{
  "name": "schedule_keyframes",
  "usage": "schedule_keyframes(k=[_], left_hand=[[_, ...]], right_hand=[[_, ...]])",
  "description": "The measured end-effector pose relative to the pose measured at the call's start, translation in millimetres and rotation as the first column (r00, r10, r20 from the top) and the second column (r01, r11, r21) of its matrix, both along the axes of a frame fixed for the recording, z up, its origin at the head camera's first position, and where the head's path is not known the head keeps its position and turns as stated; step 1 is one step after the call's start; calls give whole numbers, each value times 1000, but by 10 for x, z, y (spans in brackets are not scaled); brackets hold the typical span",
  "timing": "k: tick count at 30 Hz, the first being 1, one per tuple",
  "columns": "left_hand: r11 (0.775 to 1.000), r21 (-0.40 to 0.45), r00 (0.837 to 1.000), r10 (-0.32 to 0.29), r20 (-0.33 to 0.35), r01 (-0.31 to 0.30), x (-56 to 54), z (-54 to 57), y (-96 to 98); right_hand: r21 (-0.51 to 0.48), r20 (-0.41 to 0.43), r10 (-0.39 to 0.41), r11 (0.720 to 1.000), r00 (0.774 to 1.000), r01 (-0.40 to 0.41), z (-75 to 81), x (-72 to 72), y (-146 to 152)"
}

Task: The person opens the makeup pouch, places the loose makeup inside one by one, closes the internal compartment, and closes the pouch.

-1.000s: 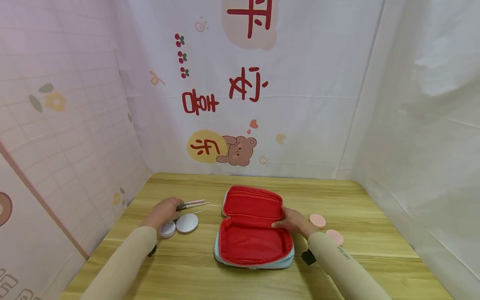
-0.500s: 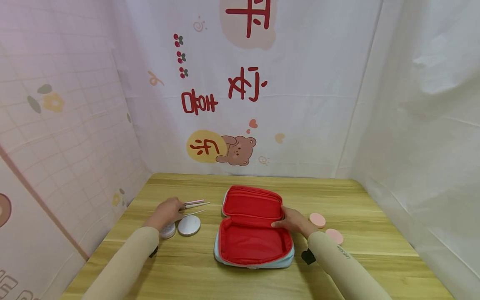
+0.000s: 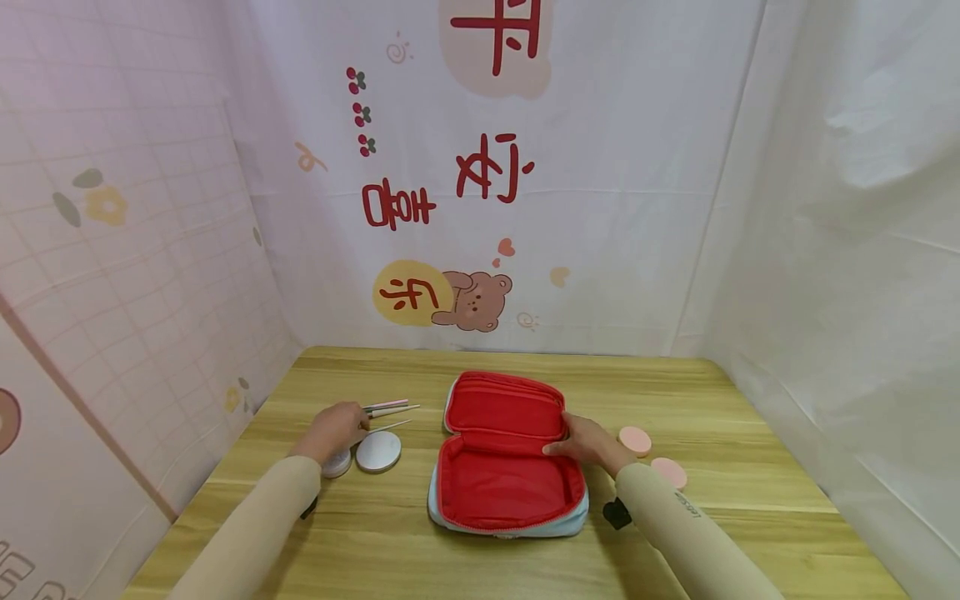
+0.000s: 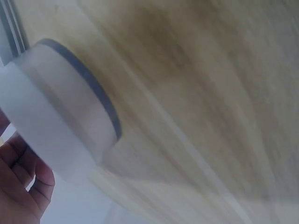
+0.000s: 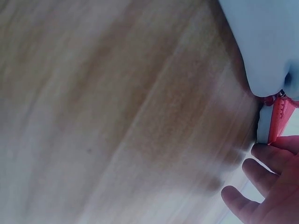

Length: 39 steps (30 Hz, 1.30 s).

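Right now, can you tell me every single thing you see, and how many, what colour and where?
Open case: one, red inside, pale blue outside, mid-table.
Slim sticks: at least three, pink, white and dark, by the left hand.
White discs: two, left side, one partly hidden.
Pink discs: two, right side.
Table: one, yellowish wood, underneath.
Wall cloth: count unclear, whitish, back and sides.
Printed bear: one, brown, back cloth.
Sleeves: two, beige, one each side.
Left hand: one, at the sticks.
Right hand: one, touching the case.
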<state>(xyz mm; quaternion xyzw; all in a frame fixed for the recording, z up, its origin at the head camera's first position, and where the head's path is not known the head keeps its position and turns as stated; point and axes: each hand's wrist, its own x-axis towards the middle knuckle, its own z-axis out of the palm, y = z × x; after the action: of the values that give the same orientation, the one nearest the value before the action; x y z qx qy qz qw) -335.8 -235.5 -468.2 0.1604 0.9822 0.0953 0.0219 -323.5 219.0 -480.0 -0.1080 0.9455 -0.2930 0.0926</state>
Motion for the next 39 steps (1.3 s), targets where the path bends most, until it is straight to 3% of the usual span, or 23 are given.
schedule_keyframes(k=[13, 26, 32, 36, 39], left_hand=[[1000, -3, 999, 2, -41, -2, 49, 19, 29], [996, 91, 995, 30, -96, -22, -49, 71, 3], [991, 128, 991, 60, -123, -44, -76, 119, 6], [989, 145, 989, 52, -140, -31, -90, 169, 59], [987, 163, 984, 38, -173, -10, -105, 190, 113]], right_hand=[[-1, 4, -2, 1000, 1000, 2, -7, -6, -2], [-33, 6, -6, 999, 1000, 6, 93, 23, -16], [-19, -56, -26, 999, 998, 25, 166, -73, -43], [29, -118, -57, 998, 991, 61, 179, -155, -54], [48, -118, -95, 994, 988, 102, 182, -203, -55]])
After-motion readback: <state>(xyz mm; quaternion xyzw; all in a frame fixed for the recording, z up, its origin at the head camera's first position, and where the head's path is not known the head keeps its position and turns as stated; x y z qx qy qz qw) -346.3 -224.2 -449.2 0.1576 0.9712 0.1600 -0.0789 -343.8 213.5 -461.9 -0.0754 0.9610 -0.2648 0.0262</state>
